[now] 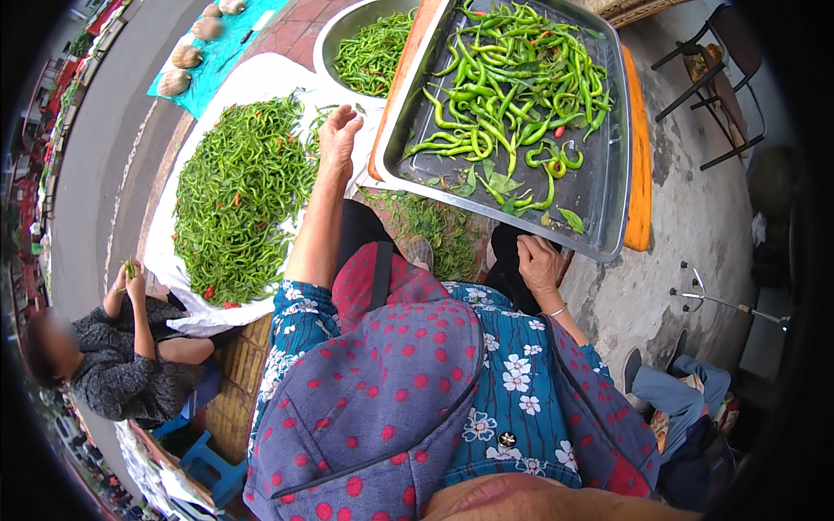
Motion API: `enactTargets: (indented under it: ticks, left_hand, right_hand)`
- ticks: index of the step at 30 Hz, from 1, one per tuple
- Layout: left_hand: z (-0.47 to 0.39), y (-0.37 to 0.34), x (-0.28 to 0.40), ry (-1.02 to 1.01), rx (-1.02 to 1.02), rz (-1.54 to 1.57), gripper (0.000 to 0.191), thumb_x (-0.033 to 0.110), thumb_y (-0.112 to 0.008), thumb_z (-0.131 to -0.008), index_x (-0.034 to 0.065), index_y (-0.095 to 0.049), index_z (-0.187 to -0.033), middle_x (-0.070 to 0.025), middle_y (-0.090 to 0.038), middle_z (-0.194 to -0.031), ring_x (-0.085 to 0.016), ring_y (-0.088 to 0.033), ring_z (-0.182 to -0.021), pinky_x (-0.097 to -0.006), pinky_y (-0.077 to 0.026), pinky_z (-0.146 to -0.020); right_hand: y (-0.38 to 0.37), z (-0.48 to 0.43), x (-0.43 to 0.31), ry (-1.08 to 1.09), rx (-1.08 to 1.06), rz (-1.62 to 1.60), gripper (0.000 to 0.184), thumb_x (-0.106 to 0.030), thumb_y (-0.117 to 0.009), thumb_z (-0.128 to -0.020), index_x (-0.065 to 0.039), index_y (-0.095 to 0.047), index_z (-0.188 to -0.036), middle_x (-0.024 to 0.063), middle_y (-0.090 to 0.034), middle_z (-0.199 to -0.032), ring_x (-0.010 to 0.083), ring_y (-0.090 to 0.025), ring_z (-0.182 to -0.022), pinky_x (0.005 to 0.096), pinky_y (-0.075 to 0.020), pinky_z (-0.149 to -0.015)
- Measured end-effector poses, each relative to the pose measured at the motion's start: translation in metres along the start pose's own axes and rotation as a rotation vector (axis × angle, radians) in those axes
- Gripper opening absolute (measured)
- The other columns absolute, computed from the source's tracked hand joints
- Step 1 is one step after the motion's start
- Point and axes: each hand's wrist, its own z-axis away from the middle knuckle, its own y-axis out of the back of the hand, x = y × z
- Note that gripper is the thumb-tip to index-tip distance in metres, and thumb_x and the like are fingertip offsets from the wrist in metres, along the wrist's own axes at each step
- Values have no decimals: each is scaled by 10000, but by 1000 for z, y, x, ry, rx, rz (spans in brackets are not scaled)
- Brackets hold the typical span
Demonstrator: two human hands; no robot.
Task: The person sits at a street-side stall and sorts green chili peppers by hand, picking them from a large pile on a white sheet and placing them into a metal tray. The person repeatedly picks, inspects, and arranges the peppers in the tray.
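My left hand (339, 142) is raised between the heap of green chili peppers and the tray, its fingers partly bent; whether something small is between them cannot be told. The heap (241, 195), with a few red ones, lies on a white sheet (195, 130). My right hand (542, 266) rests by my knee, just below the near edge of a metal tray (495, 211), fingers curled and partly hidden. Larger green chilies (495, 98) and loose leaves (571, 220) lie in the tray. Behind it, a metal basin (326, 49) holds more small green chilies (374, 58).
An orange stool or support (637, 156) stands under the tray. Plucked leaves (436, 228) cover the ground between my feet. At the left sits a person (130, 365) handling chilies; at the lower right are another person's legs (674, 391). A chair (723, 84) stands upper right, a blue stool (212, 465) lower left.
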Motion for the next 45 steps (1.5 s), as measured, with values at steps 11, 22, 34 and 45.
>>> enactTargets:
  ticks: [11, 22, 34, 45]
  left_hand:
    - [26, -103, 61, -871, -252, -779, 326, 32, -576, -687, 1, -592, -1011, -186, -581, -993, -338, -543, -947, -382, -420, -856]
    - [-3, -178, 34, -993, -465, -1581, 108, 77, -519, -719, 42, -601, -779, -142, -612, -827, -283, -565, -884, -402, -405, -761]
    - [49, -144, 61, -1026, -145, -1161, 80, 65, -602, -696, 51, -554, -759, -115, -605, -746, -285, -587, -733, -371, -454, -629]
    - [194, -90, 26, -14, -646, -85, 103, -5, -631, -762, -24, -593, -856, 13, -525, -698, -56, -466, -601, -193, -390, -580]
  right_hand:
    - [0, 5, 6, -13, 18, -34, 71, -126, -589, -757, -71, -615, -794, 80, -600, -763, 280, -591, -708, 358, -472, -603]
    - [0, -1, 8, 21, 64, -3, 89, -167, -561, -753, -95, -610, -736, 79, -587, -705, 267, -596, -686, 380, -481, -585]
    - [2, 5, 0, 27, -74, 71, 137, -164, -574, -764, -61, -632, -834, 78, -594, -747, 232, -605, -690, 349, -480, -603]
    - [53, -9, -77, -340, -684, -1295, 257, -240, -487, -897, -28, -618, -835, 11, -606, -722, 46, -540, -600, 171, -393, -505]
